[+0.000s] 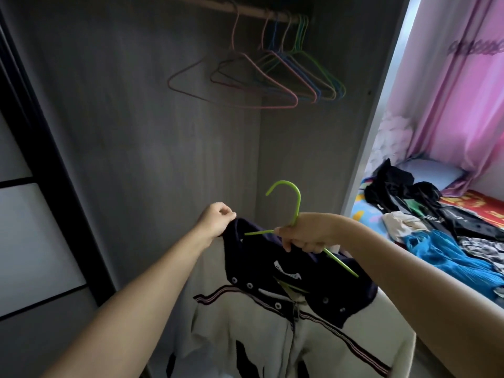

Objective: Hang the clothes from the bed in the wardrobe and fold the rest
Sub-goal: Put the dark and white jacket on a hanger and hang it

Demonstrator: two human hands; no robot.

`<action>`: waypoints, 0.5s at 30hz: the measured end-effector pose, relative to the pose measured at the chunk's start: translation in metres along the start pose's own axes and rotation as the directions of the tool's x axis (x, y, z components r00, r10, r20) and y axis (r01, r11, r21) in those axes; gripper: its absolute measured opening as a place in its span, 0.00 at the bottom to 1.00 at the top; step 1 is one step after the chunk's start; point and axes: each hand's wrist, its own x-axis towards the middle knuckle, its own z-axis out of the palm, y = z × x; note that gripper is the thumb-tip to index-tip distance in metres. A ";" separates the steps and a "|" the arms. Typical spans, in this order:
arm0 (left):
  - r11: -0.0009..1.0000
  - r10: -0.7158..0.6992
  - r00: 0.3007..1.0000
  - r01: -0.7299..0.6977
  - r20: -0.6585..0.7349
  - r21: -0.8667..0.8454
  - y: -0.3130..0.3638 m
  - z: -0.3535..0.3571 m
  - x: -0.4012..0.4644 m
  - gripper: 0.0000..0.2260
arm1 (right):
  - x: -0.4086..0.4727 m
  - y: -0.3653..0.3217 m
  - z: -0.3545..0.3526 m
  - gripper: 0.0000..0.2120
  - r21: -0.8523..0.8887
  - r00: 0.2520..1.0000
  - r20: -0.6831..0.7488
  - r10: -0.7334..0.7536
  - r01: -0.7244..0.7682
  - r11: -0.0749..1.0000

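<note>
Head camera, looking into an open wardrobe [152, 137]: a person holds a jacket [294, 304] up in front of the dark interior, both bare arms stretched forward. The left hand [215, 221] pinches the dark navy collar of the jacket at its upper left corner, fingers curled round the cloth. The right hand [305, 236] grips a green hanger [293, 203] at the base of its hook, fingers closed round the wire; the hook points up and curls to the left, one arm of the hanger reaches toward the collar, and the other slants down to the right across the navy lining. The jacket hangs below both hands, cream-bodied with striped trim and a row of snap buttons along the navy part; a label inside the collar is too blurred to read. Higher up, a bunch of bare wire hangers [272, 75], pink, blue and green, hangs from the rail [261, 10] at the top of the wardrobe. To the right, past the wardrobe's side, lies the bed [463, 205] with a heap of clothes [425, 225] on it, black, cream and bright blue among them, seemingly unfolded. A pink curtain [461, 91] hangs behind the bed.
</note>
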 end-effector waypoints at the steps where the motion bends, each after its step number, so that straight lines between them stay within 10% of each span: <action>1: 0.969 0.110 0.990 -0.087 -0.088 0.230 0.001 0.000 -0.002 0.05 | 0.000 -0.005 -0.001 0.18 0.017 1.000 0.020 -0.012 0.011 1.000; 3: 0.877 0.378 0.919 -0.315 -0.116 0.364 0.007 0.002 -0.012 0.07 | -0.003 -0.017 -0.006 0.12 0.077 0.997 0.024 -0.078 0.076 0.994; 6: 0.796 0.593 0.803 -0.596 0.062 0.104 0.041 0.007 -0.036 0.12 | -0.009 -0.037 -0.017 0.09 0.165 0.975 -0.072 -0.209 0.218 0.962; 15: 0.876 0.475 0.879 -0.477 0.047 0.072 0.053 -0.020 -0.021 0.17 | -0.013 -0.012 -0.037 0.12 0.099 0.946 -0.089 -0.312 0.320 0.942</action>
